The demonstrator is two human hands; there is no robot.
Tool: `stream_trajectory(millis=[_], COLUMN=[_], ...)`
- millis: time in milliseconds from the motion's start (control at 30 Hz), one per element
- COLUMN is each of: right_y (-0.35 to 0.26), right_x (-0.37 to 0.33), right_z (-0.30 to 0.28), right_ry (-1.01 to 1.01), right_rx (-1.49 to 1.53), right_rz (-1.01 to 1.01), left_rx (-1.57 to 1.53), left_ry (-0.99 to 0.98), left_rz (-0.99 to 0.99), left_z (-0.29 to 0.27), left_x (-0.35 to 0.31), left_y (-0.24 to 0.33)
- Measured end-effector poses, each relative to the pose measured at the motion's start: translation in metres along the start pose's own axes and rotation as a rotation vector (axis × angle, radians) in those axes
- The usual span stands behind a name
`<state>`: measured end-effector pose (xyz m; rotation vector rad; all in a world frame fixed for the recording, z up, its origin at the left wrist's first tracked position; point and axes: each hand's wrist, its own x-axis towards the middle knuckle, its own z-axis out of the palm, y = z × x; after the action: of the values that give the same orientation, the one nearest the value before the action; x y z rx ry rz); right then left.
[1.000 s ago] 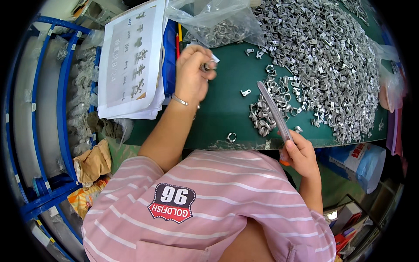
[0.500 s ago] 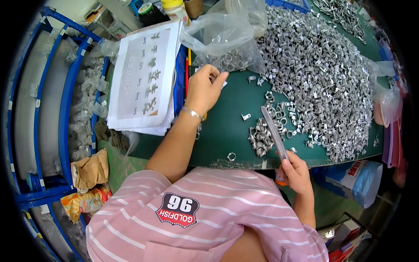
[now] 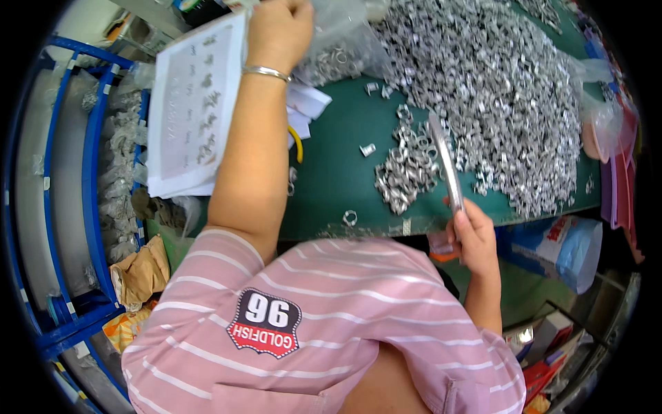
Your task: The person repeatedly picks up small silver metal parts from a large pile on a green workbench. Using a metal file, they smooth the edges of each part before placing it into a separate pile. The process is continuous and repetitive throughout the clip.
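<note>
My left hand (image 3: 281,31) reaches to the top of the view, beside the printed sheets (image 3: 181,110) and a clear plastic bag (image 3: 338,27). Its fingers are curled, and whatever they hold is hidden. My right hand (image 3: 476,238) is closed round the lower end of a long, narrow metal bar (image 3: 446,159). The bar's far end points over a pile of metal rings (image 3: 405,172) on the green table. A single ring (image 3: 350,218) lies near the table edge, and a small metal bracket (image 3: 367,150) lies left of the pile.
A large heap of small metal brackets (image 3: 496,103) covers the table's right side. White paper pieces (image 3: 310,103) and a yellow curved piece (image 3: 297,143) lie beside my left forearm. Blue shelving (image 3: 96,186) stands at left; a blue bag (image 3: 576,255) sits below the table at right.
My left hand has moved forward and left, from over the table up to the sheets and bag. White paper pieces now show beside its wrist. My right hand still holds the bar. The view has shifted.
</note>
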<state>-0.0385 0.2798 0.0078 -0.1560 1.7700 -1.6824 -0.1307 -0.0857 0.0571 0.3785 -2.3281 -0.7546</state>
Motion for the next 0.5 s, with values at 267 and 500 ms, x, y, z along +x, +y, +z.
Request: stream_trajectory(millis=[267,500], right_y=[0.009,0.005], right_x=[0.002,0.009], right_z=[-0.002,0.003], right_ry=[0.066,0.034], right_rx=[-0.03,-0.055], right_rz=[-0.01,-0.023], left_rx=[-0.185,-0.169], left_ry=[-0.629,-0.57], left_rz=[0.26,0.057], left_z=[0.009,0.023], left_x=[-0.111,-0.152], left_y=[0.033,0.006])
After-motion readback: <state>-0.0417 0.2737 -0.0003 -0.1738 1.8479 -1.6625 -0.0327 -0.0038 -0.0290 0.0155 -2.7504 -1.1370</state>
